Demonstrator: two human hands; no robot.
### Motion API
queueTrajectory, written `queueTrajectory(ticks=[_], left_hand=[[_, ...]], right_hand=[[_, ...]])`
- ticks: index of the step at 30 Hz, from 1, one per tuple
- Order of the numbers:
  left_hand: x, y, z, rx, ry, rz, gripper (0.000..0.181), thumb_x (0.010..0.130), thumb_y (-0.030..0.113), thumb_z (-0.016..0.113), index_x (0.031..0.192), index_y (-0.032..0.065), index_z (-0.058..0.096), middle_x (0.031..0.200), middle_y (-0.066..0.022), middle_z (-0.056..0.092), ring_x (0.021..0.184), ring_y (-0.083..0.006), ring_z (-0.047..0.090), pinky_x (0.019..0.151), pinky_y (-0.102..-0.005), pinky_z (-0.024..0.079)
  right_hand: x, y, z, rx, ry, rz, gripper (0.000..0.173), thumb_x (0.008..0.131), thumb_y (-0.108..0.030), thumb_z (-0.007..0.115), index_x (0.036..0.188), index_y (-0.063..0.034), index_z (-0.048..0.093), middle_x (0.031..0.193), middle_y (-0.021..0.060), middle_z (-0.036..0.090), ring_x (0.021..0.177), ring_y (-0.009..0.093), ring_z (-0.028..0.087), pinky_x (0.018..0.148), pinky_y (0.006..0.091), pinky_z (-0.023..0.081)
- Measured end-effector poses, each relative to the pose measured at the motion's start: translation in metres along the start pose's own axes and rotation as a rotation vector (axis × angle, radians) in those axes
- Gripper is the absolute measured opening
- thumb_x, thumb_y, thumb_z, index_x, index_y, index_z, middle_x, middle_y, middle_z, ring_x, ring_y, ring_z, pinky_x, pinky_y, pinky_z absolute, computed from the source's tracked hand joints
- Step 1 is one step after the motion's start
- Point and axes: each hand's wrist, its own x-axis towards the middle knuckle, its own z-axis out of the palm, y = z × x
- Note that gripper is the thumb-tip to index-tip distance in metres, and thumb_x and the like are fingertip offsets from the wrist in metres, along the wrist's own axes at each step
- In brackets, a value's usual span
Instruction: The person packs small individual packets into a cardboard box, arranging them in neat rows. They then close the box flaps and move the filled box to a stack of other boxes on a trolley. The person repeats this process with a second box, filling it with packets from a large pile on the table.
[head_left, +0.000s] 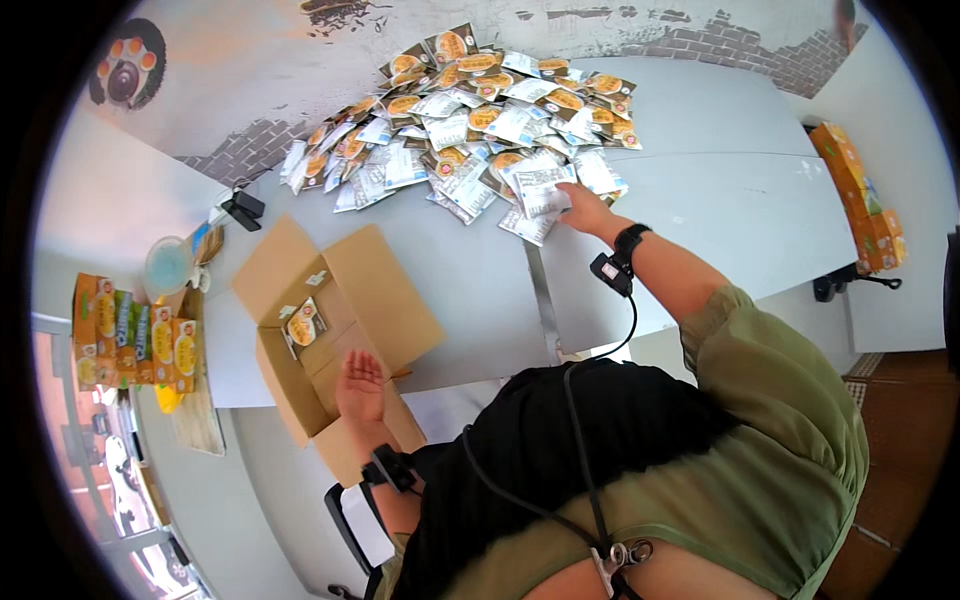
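My right hand (585, 210) has its fingers on the edge of a white-backed sachet (541, 192) at the front of a large heap of sachets (480, 112). The heap mixes white printed backs with brown fronts that bear an orange picture. Palm up and holding nothing, my left hand (362, 386) is over the near side of an open cardboard box (300, 401). The box's flaps are spread. One brown-and-orange sachet (304, 324) leans inside against its far left corner.
Grey-white tables (480, 285) meet at a seam right of the box. Orange and green product cartons (135, 337) stand at the left, with more orange cartons (862, 195) at the far right. A black device (244, 208) and a blue-green round object (169, 265) sit at the table's left end.
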Motion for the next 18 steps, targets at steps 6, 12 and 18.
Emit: queueTrajectory(ticks=[6,12,18], left_hand=[[-0.066,-0.032,0.029,0.024,0.134,0.017,0.025,0.090,0.016,0.044,0.109,0.0002,0.051,0.099,-0.0122,0.059,0.091,-0.0218,0.058,0.082,-0.0341,0.048],[-0.099,-0.045,0.029,-0.019,0.206,0.052,0.026,0.090,0.015,0.044,0.110,-0.0009,0.050,0.098,-0.0126,0.059,0.092,-0.0227,0.057,0.083,-0.0350,0.048],[-0.093,-0.054,0.047,0.012,0.165,0.029,0.025,0.090,0.015,0.045,0.109,0.0001,0.050,0.098,-0.0119,0.060,0.093,-0.0223,0.057,0.085,-0.0352,0.047]], right_hand=[[0.038,0.004,-0.022,-0.432,-0.145,-0.171,0.084,0.062,-0.017,0.073,0.134,-0.0174,0.029,0.131,0.0122,0.036,0.124,0.027,0.033,0.097,0.0530,0.028],[0.054,0.003,-0.033,-0.483,-0.292,-0.140,0.094,0.058,-0.023,0.078,0.136,-0.0215,0.025,0.123,0.0088,0.042,0.121,0.027,0.035,0.093,0.0567,0.027],[0.039,0.000,-0.047,-0.550,-0.142,-0.257,0.083,0.058,-0.025,0.078,0.130,-0.0184,0.036,0.114,0.0055,0.048,0.111,0.022,0.043,0.091,0.0501,0.030]])
